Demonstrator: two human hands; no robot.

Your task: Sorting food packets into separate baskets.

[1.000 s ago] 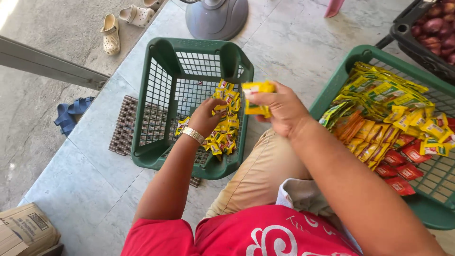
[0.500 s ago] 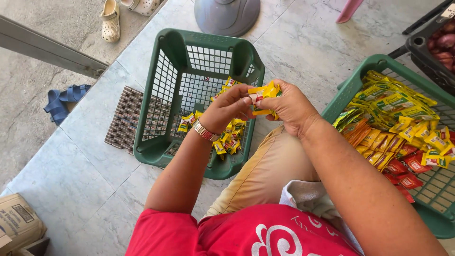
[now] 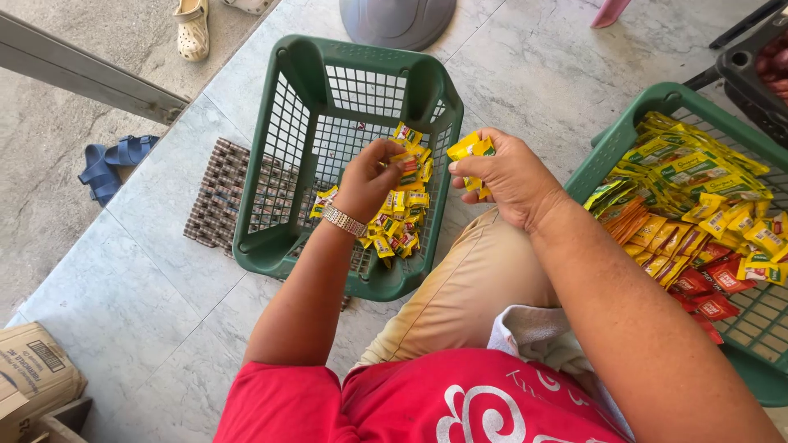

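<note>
My right hand (image 3: 513, 176) pinches a short strip of yellow sachets (image 3: 469, 149) between thumb and fingers, just right of centre in the frame, above my knee and beside the right rim of the green basket (image 3: 271, 209). Half a second ago both hands met on this strip; now they are apart, which suggests a piece has come away. My left hand (image 3: 373, 176) has swung left and sits over the basket, fingers curled in; a bit of yellow shows at the fingertips against the heap, but I cannot tell whether it is gripping a sachet or has let one go. The watch (image 3: 344, 220) on that wrist faces up. Under the left hand, a pile of loose yellow sachets (image 3: 402, 221) covers the lower right corner of the basket floor, while the rest of the mesh shows through to a brown mat (image 3: 215, 197) underneath. At the right edge of the frame a second green basket (image 3: 611, 143) holds the stock (image 3: 706, 213): yellow and green packets on top, orange and red ones lower down. A dark crate (image 3: 751, 70) sits in the upper right corner, a grey round base (image 3: 398, 20) at top centre, blue sandals (image 3: 107, 164) at the left, and a cardboard box (image 3: 33, 373) in the lower left corner.
</note>
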